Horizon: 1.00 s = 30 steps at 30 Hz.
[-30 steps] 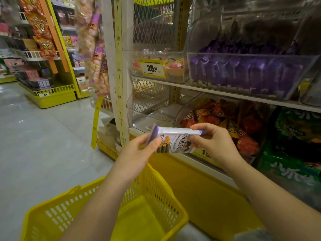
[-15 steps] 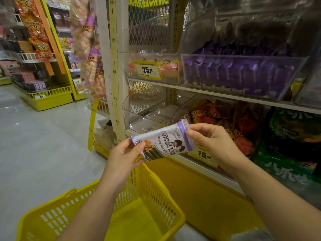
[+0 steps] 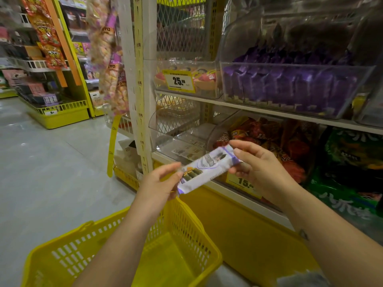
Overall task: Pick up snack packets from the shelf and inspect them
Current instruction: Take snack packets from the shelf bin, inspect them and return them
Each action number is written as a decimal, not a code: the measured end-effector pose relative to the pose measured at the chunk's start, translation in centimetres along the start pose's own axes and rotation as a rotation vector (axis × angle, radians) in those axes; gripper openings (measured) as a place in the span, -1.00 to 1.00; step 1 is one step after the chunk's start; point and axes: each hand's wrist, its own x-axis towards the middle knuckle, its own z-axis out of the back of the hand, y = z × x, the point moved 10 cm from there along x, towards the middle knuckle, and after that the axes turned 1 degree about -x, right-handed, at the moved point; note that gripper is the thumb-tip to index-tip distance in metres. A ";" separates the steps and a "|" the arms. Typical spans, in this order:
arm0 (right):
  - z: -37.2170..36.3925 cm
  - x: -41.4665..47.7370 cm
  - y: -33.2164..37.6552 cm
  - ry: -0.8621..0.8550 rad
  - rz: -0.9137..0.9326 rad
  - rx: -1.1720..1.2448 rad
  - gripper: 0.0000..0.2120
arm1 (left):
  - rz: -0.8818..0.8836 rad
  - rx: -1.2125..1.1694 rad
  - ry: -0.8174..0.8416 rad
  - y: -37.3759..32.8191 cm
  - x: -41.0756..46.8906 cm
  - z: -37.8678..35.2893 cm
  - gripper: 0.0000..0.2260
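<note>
Snack packet (image 3: 205,168) flipped from edge-on to face-up, now diagonal over the basket (image 3: 186,224), off the shelf (image 3: 269,109). Left hand (image 3: 159,187) pinches its lower end, right hand (image 3: 261,170) its upper. Inspection likely underway.

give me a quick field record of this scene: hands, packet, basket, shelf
held item: snack packet, white and purple, tilted, right end higher
left hand: pinches its lower end
right hand: pinches its upper end
basket: yellow basket below the hands
shelf: clear bin of purple packets, price tag reading 25 to its left
</note>
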 end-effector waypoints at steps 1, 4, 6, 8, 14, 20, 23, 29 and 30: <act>-0.7 -0.1 0.2 0.065 0.011 0.012 -0.78 | 0.057 -0.015 0.015 0.8 0.0 -0.1 -0.82; -1.8 -0.6 1.1 0.170 0.030 0.017 -0.68 | 0.231 -0.223 0.070 2.3 -0.5 -1.0 -0.78; -1.5 -0.6 1.5 0.132 0.080 -0.139 -0.75 | 0.251 -0.271 0.166 2.0 -1.0 -2.0 -0.77; -0.8 -0.7 2.2 0.021 0.149 -0.366 -0.84 | 0.205 -0.131 0.275 1.3 -1.5 -2.8 -0.65; 0.2 -0.5 2.3 -0.152 0.175 -0.534 -0.87 | -0.154 0.378 0.296 -0.8 -1.9 -4.4 -0.56; -1.6 -0.6 -1.6 0.139 -0.131 -0.027 -0.75 | 0.130 -0.016 0.353 2.0 -1.9 -4.3 -0.54; -1.9 -0.7 -1.0 0.138 -0.073 0.029 -0.76 | 0.165 -0.033 0.328 2.2 -2.0 -4.2 -0.54; -2.3 -1.0 0.2 -0.033 0.107 -0.309 -0.84 | -0.330 0.354 -0.014 -3.5 -2.3 -3.2 -0.65; -2.7 -1.2 0.4 -0.034 0.133 -0.351 -0.84 | -0.369 0.355 -0.030 -4.1 -2.5 -3.3 -0.68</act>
